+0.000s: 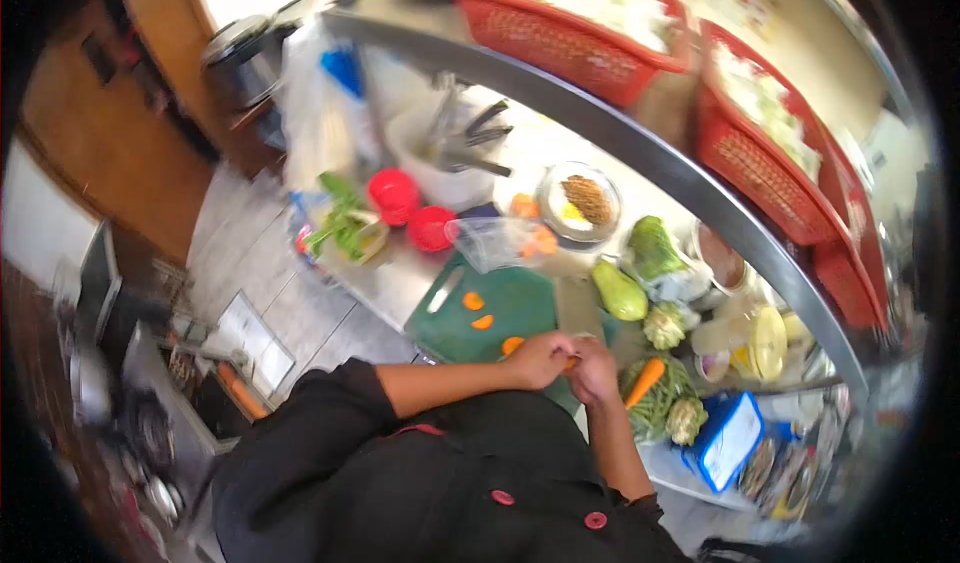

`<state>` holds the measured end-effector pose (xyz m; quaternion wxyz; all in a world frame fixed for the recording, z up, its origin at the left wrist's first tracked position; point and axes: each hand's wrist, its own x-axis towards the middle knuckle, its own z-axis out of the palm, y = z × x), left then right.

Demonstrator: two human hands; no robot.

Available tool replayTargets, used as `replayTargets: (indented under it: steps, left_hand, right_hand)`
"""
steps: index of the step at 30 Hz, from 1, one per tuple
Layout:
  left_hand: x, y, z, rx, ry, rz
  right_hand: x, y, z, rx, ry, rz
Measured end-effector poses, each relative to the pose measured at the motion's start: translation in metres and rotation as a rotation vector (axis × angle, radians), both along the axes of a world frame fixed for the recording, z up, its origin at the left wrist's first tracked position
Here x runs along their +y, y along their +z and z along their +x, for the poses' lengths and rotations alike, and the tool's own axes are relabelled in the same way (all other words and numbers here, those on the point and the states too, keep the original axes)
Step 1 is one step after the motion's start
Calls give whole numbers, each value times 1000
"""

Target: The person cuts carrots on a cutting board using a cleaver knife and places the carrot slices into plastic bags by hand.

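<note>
Showing between left hand (pixel 538 361) and right hand (pixel 594 371), a carrot piece (pixel 571 362) sits by curled fingers (pixel 557 344), grip unclear.

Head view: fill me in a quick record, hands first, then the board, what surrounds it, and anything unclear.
left hand: fingers curled, at the board's near edge
right hand: close against the left hand
between hands: a bit of orange
cutting board: green, orange slices on it
right of board: pale-green pear-shaped vegetable; whole carrot on green beans
beyond board: red bowls; metal plate with brown contents
shelf: red baskets, pale contents
unclear: each hand's exact grip, blurred
</note>
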<state>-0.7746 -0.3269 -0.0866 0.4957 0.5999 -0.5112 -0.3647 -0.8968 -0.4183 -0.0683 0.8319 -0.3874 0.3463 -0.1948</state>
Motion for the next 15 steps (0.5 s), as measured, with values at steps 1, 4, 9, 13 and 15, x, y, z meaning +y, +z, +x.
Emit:
replayTargets:
  steps: [1, 4, 9, 13, 15]
  left_hand:
    - [0, -2, 1, 110, 9, 42]
    - [5, 27, 4, 59, -14, 124]
    - [12, 26, 35, -188, -38, 55]
    - [32, 1, 75, -768, 162, 78]
    - [42, 6, 83, -861, 101, 395]
  right_hand:
    - [6, 24, 3, 80, 10, 30]
    - [9, 39, -4, 239, 14, -74]
    - [4, 13, -30, 500, 246, -556]
    - [22, 48, -28, 539, 273, -643]
    - [28, 53, -25, 468, 220, -653]
